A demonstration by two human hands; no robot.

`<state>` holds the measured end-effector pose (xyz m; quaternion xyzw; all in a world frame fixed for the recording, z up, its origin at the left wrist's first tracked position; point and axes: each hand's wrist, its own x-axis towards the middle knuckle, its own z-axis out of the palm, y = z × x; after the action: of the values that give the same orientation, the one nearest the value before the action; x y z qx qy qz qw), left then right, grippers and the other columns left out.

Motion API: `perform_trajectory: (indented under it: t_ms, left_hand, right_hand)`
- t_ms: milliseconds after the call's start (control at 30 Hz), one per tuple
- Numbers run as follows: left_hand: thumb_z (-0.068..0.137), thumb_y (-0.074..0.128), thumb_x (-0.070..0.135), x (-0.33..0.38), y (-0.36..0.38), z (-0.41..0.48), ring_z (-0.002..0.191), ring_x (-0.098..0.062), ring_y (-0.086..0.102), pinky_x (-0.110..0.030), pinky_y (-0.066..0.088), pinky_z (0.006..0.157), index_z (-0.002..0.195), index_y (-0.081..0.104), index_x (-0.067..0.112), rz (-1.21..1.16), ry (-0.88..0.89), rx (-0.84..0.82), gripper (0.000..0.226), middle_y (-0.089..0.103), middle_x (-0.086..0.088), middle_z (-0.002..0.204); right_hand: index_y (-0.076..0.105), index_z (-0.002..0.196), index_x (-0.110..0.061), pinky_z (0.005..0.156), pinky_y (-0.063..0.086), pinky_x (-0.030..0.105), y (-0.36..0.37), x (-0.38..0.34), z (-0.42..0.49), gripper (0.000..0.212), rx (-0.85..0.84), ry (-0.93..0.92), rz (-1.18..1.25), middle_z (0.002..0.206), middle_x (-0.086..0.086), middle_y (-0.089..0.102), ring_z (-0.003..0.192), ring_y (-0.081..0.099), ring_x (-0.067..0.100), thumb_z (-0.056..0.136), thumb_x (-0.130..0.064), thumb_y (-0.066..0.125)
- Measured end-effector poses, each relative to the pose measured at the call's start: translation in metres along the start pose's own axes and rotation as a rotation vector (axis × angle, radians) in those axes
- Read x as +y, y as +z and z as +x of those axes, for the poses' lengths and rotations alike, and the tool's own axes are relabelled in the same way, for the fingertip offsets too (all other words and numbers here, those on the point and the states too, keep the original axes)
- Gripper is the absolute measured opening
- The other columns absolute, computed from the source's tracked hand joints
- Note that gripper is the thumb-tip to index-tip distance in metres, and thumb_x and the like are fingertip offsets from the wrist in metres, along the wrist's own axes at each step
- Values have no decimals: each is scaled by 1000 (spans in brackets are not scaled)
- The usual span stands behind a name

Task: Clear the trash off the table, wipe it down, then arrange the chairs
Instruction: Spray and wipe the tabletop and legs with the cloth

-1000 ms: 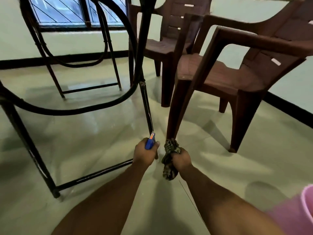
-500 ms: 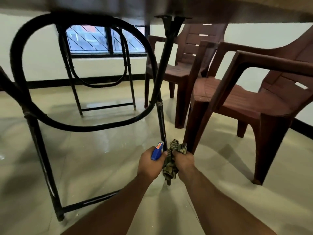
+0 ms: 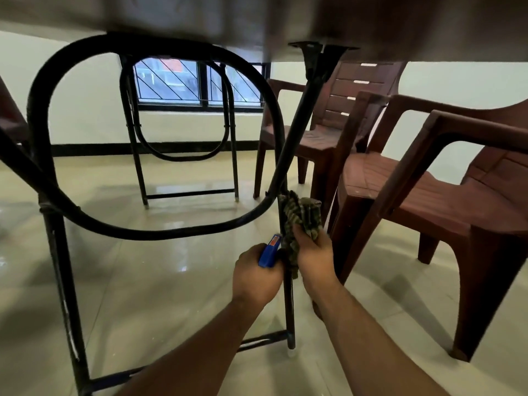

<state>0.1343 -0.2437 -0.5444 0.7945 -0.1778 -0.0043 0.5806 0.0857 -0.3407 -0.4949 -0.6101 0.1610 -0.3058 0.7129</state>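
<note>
Nearest: our left hand curled round a small blue object; our right hand, beside it, bunches the cloth against the counter leg. Wiping step, we judge; next, slide cloth along leg. Far right: chairs, unarranged.

The right hand has slid the cloth higher up the table leg.
</note>
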Motion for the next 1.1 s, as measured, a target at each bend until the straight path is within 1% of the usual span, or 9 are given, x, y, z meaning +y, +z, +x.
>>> perform_trajectory:
  t_ms: [167, 233, 333, 467, 533, 633, 767, 933, 1100]
  left_hand:
    - [87, 70, 25, -12, -2, -2, 57, -17, 55, -28, 47, 58, 78, 59, 23, 16, 18, 1, 14, 62, 0, 68]
    - [90, 70, 26, -19, -3, -5, 56, -15, 55, -28, 47, 60, 79, 60, 23, 30, 10, -18, 15, 60, 3, 65]
    - [89, 69, 28, -25, -8, -8, 49, -13, 47, -32, 45, 57, 74, 63, 18, 8, -27, -50, 19, 52, 4, 52]
    - [86, 68, 37, -25, -9, -11, 59, -19, 59, -39, 56, 67, 77, 61, 24, 5, -41, -106, 18, 60, 2, 63]
    - [77, 63, 50, -27, -9, -13, 63, -22, 60, -44, 58, 71, 74, 60, 25, -24, -35, -124, 25, 61, 1, 65]
    - [83, 64, 41, -39, -15, -21, 55, -16, 49, -37, 48, 59, 68, 56, 23, 61, -37, -163, 25, 53, 3, 58]
    - [91, 66, 31, -59, -19, -27, 55, -14, 49, -38, 51, 60, 74, 59, 18, 115, -65, -144, 23, 52, 1, 59]
    - [92, 67, 30, -56, -17, -28, 56, -13, 49, -29, 47, 58, 74, 58, 21, 73, -61, -114, 22, 53, 2, 61]
    - [89, 67, 23, -59, -17, -28, 51, -9, 40, -24, 36, 53, 65, 50, 24, 55, -6, -98, 30, 46, 5, 56]
  right_hand:
    - [52, 122, -45, 94, 55, 34, -2, 33, -10, 53, -115, -119, -241, 132, 6, 58, 114, 63, 12, 96, 0, 55]
    - [54, 120, -51, 102, 52, 39, -1, 36, -11, 54, -109, -146, -311, 140, 6, 53, 119, 60, 13, 95, -3, 57]
    - [55, 118, -44, 100, 45, 14, 17, 7, 8, 43, -84, -240, -292, 143, 8, 51, 115, 53, -11, 98, -6, 56]
    - [53, 122, -50, 82, 55, 19, 33, -6, 17, 56, -114, -320, -246, 140, -8, 49, 104, 61, -5, 95, -1, 59]
    - [52, 134, -34, 90, 53, 20, 20, 25, 7, 60, -140, -280, -267, 138, -22, 51, 115, 60, -1, 92, 9, 58]
    - [59, 121, -15, 88, 47, 10, -7, 57, -2, 30, -133, -73, -485, 110, -11, 69, 111, 65, 17, 97, 3, 54]
    - [63, 121, -21, 75, 47, 14, 6, 24, 18, 24, -111, -50, -516, 115, -2, 68, 88, 63, 3, 98, -12, 58]
    - [61, 118, -26, 69, 46, 2, 36, 8, 21, 32, -55, -212, -441, 127, -21, 48, 95, 59, -16, 98, -2, 54]
    - [60, 115, -15, 89, 57, 39, -14, 82, -11, 20, -140, 240, -878, 110, 5, 69, 94, 68, 21, 95, -16, 57]
